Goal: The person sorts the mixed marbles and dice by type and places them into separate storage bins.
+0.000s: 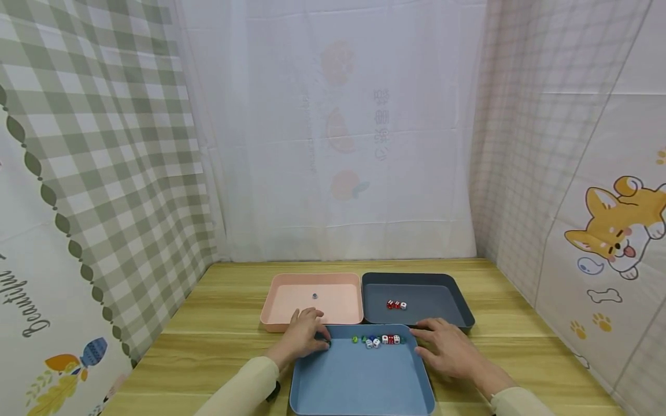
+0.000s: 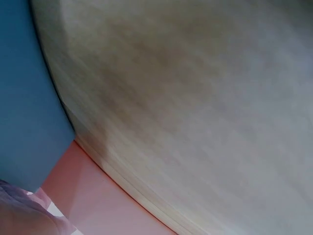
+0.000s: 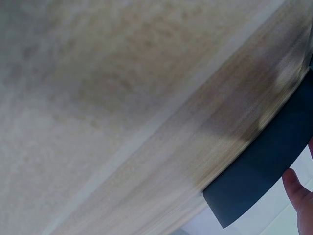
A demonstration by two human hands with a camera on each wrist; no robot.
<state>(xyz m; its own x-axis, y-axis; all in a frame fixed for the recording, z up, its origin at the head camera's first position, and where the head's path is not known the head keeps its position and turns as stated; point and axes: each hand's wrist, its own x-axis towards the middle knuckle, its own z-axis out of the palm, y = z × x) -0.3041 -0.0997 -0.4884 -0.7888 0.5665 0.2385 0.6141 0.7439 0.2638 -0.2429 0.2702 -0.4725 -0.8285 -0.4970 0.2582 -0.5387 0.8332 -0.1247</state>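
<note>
My left hand (image 1: 303, 337) reaches over the far left corner of the blue tray (image 1: 361, 381). Its thumb and index fingertip pinch a small dark green die (image 1: 329, 344), mostly hidden by them. My right hand (image 1: 447, 349) lies at the blue tray's far right corner, thumb at the rim and fingers loosely extended, holding nothing. Along the tray's far side sits a row of small dice: a bright green die (image 1: 355, 340), white dice (image 1: 376, 343), a red die (image 1: 391, 340) and several darker ones. Only part of each hand shows in the wrist views.
Behind the blue tray stand a pink tray (image 1: 291, 309) with one small grey-blue die (image 1: 314, 296), and a dark navy tray (image 1: 437, 297) with red dice (image 1: 393, 304) and a white die (image 1: 403, 305). Cloth curtains (image 1: 338, 242) enclose the wooden table (image 1: 208, 341).
</note>
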